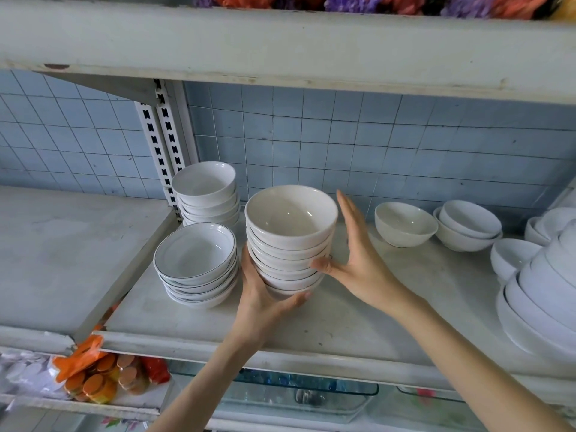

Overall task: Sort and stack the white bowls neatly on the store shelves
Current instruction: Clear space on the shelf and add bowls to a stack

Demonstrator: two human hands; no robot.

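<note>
Broadly, the white metal shelf (pixel 343 322) carries everything. At its right edge pile large white bowls (pixel 539 300). Midway between the front and back edges is the stack of cream bowls (pixel 291 241), with a stack of black-rimmed bowls (pixel 196 266) just to its left, apart. The left hand (pixel 265 294) cups the cream stack's base, fingers curled round it. The right hand (pixel 358 260) stands straight-fingered beside the stack, only its thumb touching. A single bowl (pixel 405 224) sits near the back edge.
</note>
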